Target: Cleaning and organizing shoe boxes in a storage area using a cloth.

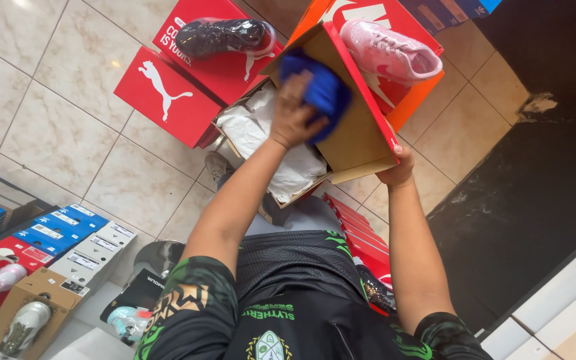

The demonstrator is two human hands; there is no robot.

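My left hand [293,115] is closed around a blue cloth [321,87] and presses it against the brown inner side of a shoe box's raised lid [361,130]. The lid is red on the outside. My right hand [398,170] grips the lid's lower corner from beneath and holds it up. Under the lid the open shoe box [281,197] holds crumpled white tissue paper [261,130].
A dark shoe [228,35] lies on red shoe boxes [161,93], and a pink shoe [388,53] lies on an orange box [415,100]. Blue and white boxes [68,233] are stacked at lower left. More red boxes [361,233] lie by my right leg. A dark mat [535,173] covers the tiled floor [48,127] on the right.
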